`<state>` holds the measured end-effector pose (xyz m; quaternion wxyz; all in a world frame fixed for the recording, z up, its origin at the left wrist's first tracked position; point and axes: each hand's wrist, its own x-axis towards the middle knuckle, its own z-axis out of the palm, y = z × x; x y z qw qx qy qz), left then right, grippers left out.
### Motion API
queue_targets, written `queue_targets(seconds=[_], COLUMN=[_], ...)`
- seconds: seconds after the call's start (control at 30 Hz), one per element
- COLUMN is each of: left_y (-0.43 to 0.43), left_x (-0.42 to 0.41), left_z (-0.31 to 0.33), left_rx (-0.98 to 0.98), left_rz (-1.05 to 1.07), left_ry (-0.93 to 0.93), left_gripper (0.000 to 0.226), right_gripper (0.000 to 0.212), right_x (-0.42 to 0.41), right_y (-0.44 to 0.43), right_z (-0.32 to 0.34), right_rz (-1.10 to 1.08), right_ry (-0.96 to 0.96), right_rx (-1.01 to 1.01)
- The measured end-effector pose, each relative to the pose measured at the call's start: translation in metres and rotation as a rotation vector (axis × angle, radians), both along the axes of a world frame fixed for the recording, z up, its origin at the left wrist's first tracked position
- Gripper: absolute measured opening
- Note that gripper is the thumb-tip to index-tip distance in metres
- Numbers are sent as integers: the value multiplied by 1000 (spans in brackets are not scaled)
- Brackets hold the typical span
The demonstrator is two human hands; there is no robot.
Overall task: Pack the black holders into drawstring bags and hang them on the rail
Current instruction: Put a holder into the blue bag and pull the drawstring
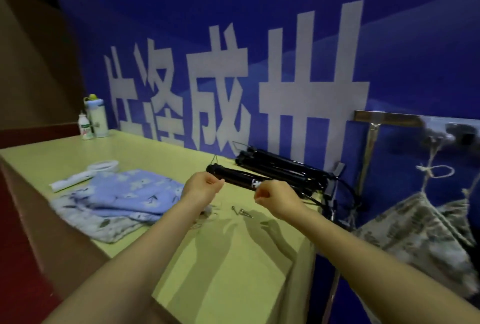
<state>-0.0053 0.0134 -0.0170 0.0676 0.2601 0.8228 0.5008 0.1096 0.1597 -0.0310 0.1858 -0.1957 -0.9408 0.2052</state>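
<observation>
My left hand and my right hand are held up over the table, a short gap between them, each with its fingers curled shut. I cannot make out anything thin pinched between them. Just behind them lies one black holder, a folded tube with a white logo. More black holders are piled against the blue wall. Blue floral drawstring bags lie flat to the left. On the right, a filled floral bag hangs by its cord from the rail.
Small metal hooks lie on the yellow-green table below my hands. Two bottles stand at the far left corner. A white flat object rests beyond the bags. The table's right edge drops off near the rail's post.
</observation>
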Motion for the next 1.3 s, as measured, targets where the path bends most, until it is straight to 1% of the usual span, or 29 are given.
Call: queue_targets(seconds=[0.07, 0.13, 0.2, 0.27, 0.37, 0.63, 0.77, 0.93, 1.1, 1.23, 1.3], left_y=[-17, -29, -38, -42, -44, -43, -43, -44, -44, -47, -51], left_x=[-17, -30, -41, -50, -56, -65, -67, -64, -65, -72, -74], left_z=[-9, -17, -24, -31, -39, -53, -55, -56, -48, -44, -42], left_rx=[-91, -177, -238, -254, -248, -266, -272, -447, -374, -350, -285], left_rz=[57, 110, 149, 173, 199, 155, 120, 74, 88, 107, 146], left_ry=[85, 158, 193, 201, 209, 230, 248, 362, 326, 282, 280], left_gripper=[22, 17, 20, 24, 24, 25, 31, 34, 23, 34, 32], right_gripper=[15, 17, 16, 15, 16, 18, 17, 16, 13, 7, 4], right_x=[-12, -21, -29, -38, -47, -65, -71, -78, -79, -78, -78], right_y=[-2, -3, -4, -3, -2, -3, -3, -3, -2, -3, -3], right_z=[-17, -29, -39, -47, -53, -63, -67, -65, -63, -65, -65], right_rz=[3, -12, -40, -57, -73, -90, -85, -102, -111, -118, -124], right_ry=[-48, -64, -59, -48, -22, 4, -4, -34, -43, 20, 53], right_rx=[25, 7, -10, -1, -12, 29, 52, 22, -18, -65, -115])
